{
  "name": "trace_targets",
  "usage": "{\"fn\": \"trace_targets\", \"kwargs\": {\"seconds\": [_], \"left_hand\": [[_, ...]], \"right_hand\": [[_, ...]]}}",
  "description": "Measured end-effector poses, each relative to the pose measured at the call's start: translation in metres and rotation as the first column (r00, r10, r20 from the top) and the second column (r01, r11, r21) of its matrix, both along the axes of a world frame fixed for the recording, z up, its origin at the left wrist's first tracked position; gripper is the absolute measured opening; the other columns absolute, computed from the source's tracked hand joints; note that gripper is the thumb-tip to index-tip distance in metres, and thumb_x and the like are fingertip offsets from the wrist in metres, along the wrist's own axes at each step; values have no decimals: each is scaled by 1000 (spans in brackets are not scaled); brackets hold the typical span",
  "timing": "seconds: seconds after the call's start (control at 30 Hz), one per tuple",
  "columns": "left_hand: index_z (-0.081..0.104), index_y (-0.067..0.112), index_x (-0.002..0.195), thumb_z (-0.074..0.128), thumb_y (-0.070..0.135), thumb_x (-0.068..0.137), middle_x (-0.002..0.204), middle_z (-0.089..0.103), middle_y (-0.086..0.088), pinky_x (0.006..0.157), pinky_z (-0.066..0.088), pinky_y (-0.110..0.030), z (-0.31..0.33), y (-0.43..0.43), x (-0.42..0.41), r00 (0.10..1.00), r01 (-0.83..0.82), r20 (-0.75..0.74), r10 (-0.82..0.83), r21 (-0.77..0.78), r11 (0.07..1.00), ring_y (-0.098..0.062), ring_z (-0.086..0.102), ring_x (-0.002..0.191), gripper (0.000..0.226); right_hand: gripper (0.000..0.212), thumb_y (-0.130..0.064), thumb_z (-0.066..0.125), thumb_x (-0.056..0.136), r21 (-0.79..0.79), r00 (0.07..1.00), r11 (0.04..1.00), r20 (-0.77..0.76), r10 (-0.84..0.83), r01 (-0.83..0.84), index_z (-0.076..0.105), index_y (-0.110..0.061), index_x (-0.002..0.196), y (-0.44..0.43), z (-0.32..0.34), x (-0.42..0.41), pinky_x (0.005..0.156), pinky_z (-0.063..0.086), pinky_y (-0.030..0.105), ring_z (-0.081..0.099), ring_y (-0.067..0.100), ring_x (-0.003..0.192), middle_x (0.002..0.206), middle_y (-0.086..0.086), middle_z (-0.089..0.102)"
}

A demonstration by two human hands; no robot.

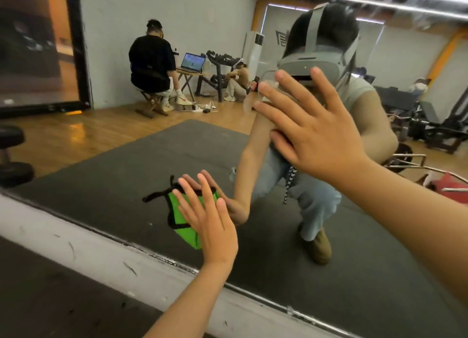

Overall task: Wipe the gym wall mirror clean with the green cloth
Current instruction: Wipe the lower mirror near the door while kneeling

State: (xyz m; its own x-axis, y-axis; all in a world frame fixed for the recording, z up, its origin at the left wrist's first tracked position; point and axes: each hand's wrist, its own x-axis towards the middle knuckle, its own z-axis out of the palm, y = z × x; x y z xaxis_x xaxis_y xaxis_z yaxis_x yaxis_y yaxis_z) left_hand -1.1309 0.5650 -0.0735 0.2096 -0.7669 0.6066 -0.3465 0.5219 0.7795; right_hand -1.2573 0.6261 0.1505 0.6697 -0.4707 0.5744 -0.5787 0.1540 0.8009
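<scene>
Head view: your left hand [207, 218] presses the green cloth [182, 211] flat on the mirror [114, 173], low near its bottom edge, fingers straight
— And your right hand [311, 135] rests spread on the mirror too, higher right, holding nothing
— You're mid-wipe; upper right looks streaky, so most seems left

Both arms reach forward, left hand [210, 223] low with fingers straight, right hand [314, 132] higher, fingers spread wide.
</scene>
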Motion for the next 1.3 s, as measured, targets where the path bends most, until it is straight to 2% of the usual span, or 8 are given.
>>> {"fn": "trace_targets", "kwargs": {"seconds": [0.3, 0.53, 0.63, 0.73, 0.9, 1.03, 1.2, 1.3], "left_hand": [[-1, 22, 160, 26, 45, 106, 167, -13, -5, 124, 0, -40, -37, -27, 76, 860, 313, 488, -148, -277, 908, -29, -7, 154, 65], [29, 8, 142, 54, 36, 91, 168, -1, -8, 125, 13, -38, -37, -84, 126, 646, 591, 763, -26, -478, 650, -25, 8, 154, 63], [37, 5, 136, 50, 29, 86, 167, -4, -9, 123, 13, -37, -28, -108, 141, 536, 665, 833, 135, -515, 540, -23, 2, 154, 57], [15, 12, 158, 43, 21, 84, 167, -3, -8, 125, 3, -37, -19, -125, 149, 430, 654, 809, 401, -585, 480, -24, -3, 154, 79], [12, 17, 159, 37, 4, 79, 168, -2, -6, 125, 1, -35, -15, -118, 144, 468, 589, 771, 431, -636, 498, -20, -1, 154, 86], [9, 14, 160, 40, 10, 83, 168, -4, -6, 125, 2, -36, 42, -104, 120, 633, 455, 675, 379, -721, 523, -21, -1, 154, 83], [5, 7, 159, 40, 25, 96, 166, -9, -9, 125, -2, -39, 114, -63, 71, 847, 192, 495, 191, -622, 759, -22, -7, 153, 75], [3, 3, 158, 39, 15, 95, 165, -1, -12, 125, 0, -41, 102, -71, 70, 594, 551, 681, 428, -732, 402, -27, 4, 153, 73]], "right_hand": [[50, -31, 43, 104, 1, 1000, 1000, 7, -22, 22, 42, -13, 151, 0, -2, 1, 117, 22, 60, 32, 34, 147, 159, 9, 36], [53, -32, 46, 102, -5, 998, 998, 5, -56, 56, 41, -15, 152, -1, -3, 2, 116, 24, 60, 33, 35, 146, 158, 8, 36], [53, -32, 45, 103, 6, 998, 998, 8, -66, 66, 40, -15, 153, -1, -4, 2, 116, 23, 61, 33, 35, 146, 158, 9, 37], [52, -32, 44, 102, 0, 998, 998, 15, -64, 64, 41, -14, 152, 0, -4, 2, 116, 22, 60, 34, 35, 146, 157, 10, 38], [52, -32, 45, 102, 18, 998, 998, 24, -65, 64, 42, -14, 151, 0, -4, 3, 117, 22, 60, 32, 35, 146, 157, 10, 38], [53, -33, 46, 102, 31, 997, 997, 25, -73, 72, 42, -15, 151, 0, -4, 2, 119, 17, 58, 29, 32, 148, 158, 9, 36], [52, -34, 45, 102, 37, 998, 998, 28, -57, 56, 42, -15, 151, 1, -4, 2, 119, 17, 57, 31, 31, 147, 158, 9, 35], [53, -34, 44, 102, 54, 998, 997, 23, -51, 50, 42, -15, 151, 1, -4, 1, 120, 15, 56, 28, 30, 148, 159, 9, 33]]}}
